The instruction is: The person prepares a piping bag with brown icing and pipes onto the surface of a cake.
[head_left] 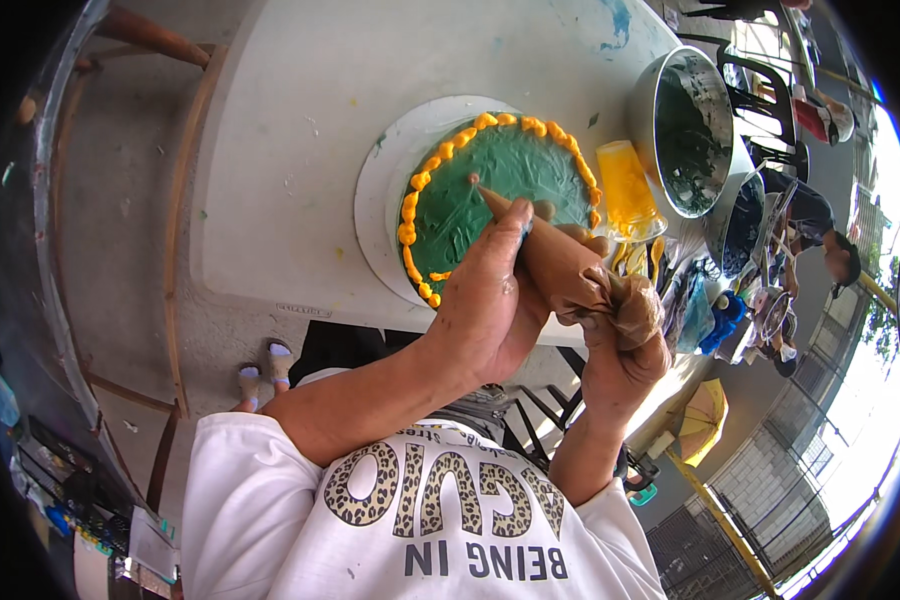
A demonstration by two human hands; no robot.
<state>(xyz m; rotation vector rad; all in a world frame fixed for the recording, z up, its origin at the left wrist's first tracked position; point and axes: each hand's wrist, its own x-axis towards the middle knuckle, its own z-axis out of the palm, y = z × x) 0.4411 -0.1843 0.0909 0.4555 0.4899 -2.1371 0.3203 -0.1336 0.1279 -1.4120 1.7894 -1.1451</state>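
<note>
This is looking like an outdoor cake-making spot, maybe a small home bakery in a yard. A green cake (500, 195) with yellow blobs is sitting on a white worktop (300, 150). Right of the cake, metal mixing bowls (692, 130) and icing bags are lying about. Farther right of the cake, sunlight is falling on a fence (770, 480), a street and other people.

We see a glossy, smooth green icing on the cake (500, 195), with a crinkled clear plastic piping bag (570, 270) over it. At two o'clock, the metal bowl (685, 130) shines; the table (300, 150) looks matt.
</note>
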